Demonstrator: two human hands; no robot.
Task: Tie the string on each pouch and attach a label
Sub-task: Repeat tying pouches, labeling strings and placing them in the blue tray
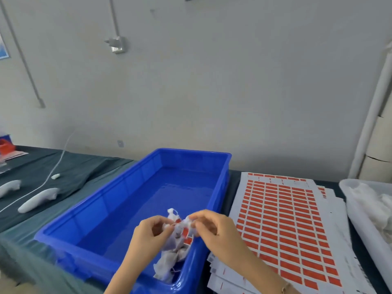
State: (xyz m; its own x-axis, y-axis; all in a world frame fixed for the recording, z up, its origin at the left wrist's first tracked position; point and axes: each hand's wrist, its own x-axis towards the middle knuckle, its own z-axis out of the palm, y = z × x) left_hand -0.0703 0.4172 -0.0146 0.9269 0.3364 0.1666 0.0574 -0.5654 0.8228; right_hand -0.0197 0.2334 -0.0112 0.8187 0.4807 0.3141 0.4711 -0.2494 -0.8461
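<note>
From the head camera, the main risk is judged to lie in the knot. The pouch (180, 227) is small, soft and crumpled, and its string is too thin to follow here, so a pull that is uneven between the two sides could let the string slip from the fingertips or draw the neck shut crookedly. A red label (185, 231) shows on the pouch between the hands; a hard tug or a thumb rubbing across it might peel or crease it. The pouch is held above the near right corner of the blue bin (118, 181), over a heap of other pouches (169, 262), so a dropped one would probably land among them and be hard to tell from the rest. The left hand (151, 232) has its fingers curled in, fingertips and thumb pinching the left side of the pouch. The right hand (214, 228) is likewise curled, pinching the pouch's right upper edge between thumb and forefinger. Neither hand touches the label sheets (282, 219) lying on the bench (70, 172) just right of the bin.
</note>
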